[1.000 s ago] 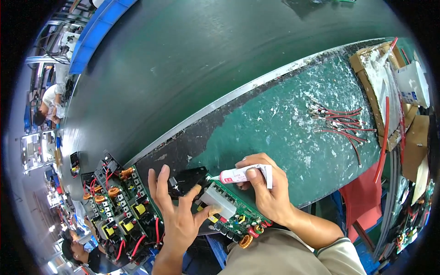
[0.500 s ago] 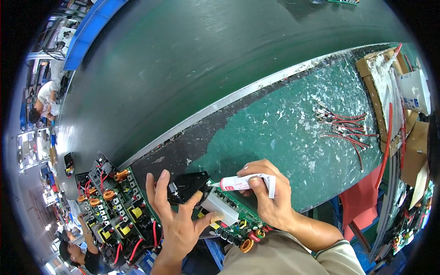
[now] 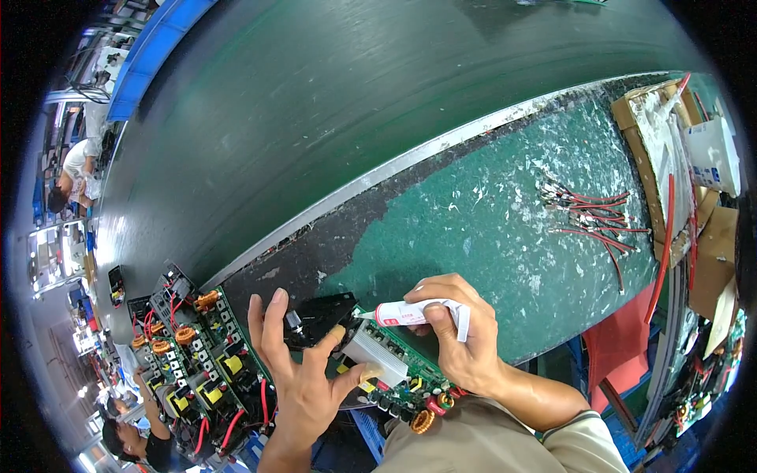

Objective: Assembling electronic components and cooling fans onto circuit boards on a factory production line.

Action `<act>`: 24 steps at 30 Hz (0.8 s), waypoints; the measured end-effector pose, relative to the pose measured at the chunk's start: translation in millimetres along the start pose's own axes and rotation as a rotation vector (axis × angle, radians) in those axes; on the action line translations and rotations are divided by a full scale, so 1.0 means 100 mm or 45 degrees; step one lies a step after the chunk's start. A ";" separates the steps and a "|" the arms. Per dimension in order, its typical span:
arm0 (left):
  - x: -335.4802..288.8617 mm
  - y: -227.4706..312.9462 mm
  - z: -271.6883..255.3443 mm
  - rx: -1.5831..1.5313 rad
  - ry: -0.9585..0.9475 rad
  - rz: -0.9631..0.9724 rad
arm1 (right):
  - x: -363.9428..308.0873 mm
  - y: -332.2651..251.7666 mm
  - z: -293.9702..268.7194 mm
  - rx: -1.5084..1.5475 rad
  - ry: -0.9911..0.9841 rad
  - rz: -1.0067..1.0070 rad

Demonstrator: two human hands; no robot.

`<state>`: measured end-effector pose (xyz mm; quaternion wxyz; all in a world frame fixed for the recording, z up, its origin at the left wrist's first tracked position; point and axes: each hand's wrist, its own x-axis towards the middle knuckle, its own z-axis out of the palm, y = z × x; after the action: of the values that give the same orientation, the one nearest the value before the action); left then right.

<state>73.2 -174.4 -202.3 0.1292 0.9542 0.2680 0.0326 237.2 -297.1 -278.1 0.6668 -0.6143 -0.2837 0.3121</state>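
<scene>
My right hand [image 3: 471, 339] is closed around a white glue tube [image 3: 418, 313] with a red band. The tube lies nearly level, its nozzle pointing left at the top end of a green circuit board [image 3: 418, 361]. A silver finned heat sink [image 3: 377, 355] stands on that board. Beside the board's far end is a black part [image 3: 322, 317]. My left hand [image 3: 300, 386] has its fingers spread; its thumb rests at the heat sink and its index fingertip on the black part's edge. The nozzle's exact contact point is too small to tell.
More populated boards [image 3: 197, 359] with copper coils and red wires stand at left. Red leads [image 3: 595, 213] lie on the worn green bench [image 3: 473, 229], with a cardboard box [image 3: 643, 150] at its right. A metal rail [image 3: 378, 177] borders the dark belt. Co-workers sit far left.
The tube and my right hand have shifted slightly left. My left hand has moved a little left too, keeping its spread pose.
</scene>
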 end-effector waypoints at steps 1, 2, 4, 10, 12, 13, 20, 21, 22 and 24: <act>0.01 0.00 0.00 0.001 0.001 0.000 | 0.00 0.00 0.00 -0.004 0.017 0.012; 0.02 0.01 -0.01 0.002 -0.002 0.001 | 0.00 0.00 0.00 -0.004 0.017 0.011; 0.02 0.01 0.00 0.003 -0.003 0.002 | 0.01 -0.01 0.00 0.033 0.006 0.017; 0.00 0.02 0.02 0.052 0.037 0.001 | 0.00 -0.01 0.02 0.011 0.013 0.007; -0.01 0.02 0.03 0.026 0.042 0.004 | -0.01 -0.02 0.02 0.017 0.007 0.008; -0.01 0.03 0.03 0.019 0.043 0.007 | -0.02 -0.03 0.01 0.022 0.004 0.009; 0.05 0.13 -0.18 0.049 -0.076 -0.109 | 0.05 -0.19 -0.23 0.310 0.254 0.006; 0.05 0.11 -0.26 0.134 -0.102 -0.088 | 0.13 -0.34 -0.35 0.185 0.347 0.012; 0.06 0.06 -0.33 0.228 -0.130 -0.073 | 0.27 -0.47 -0.50 0.069 0.436 0.019; 0.10 -0.07 -0.32 0.250 -0.020 0.060 | 0.55 -0.49 -0.90 -0.194 0.541 0.024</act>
<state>73.9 -156.5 -172.9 0.0362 0.9686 0.2461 0.0016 344.9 -315.1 -237.0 0.6601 -0.7177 -0.1538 0.1597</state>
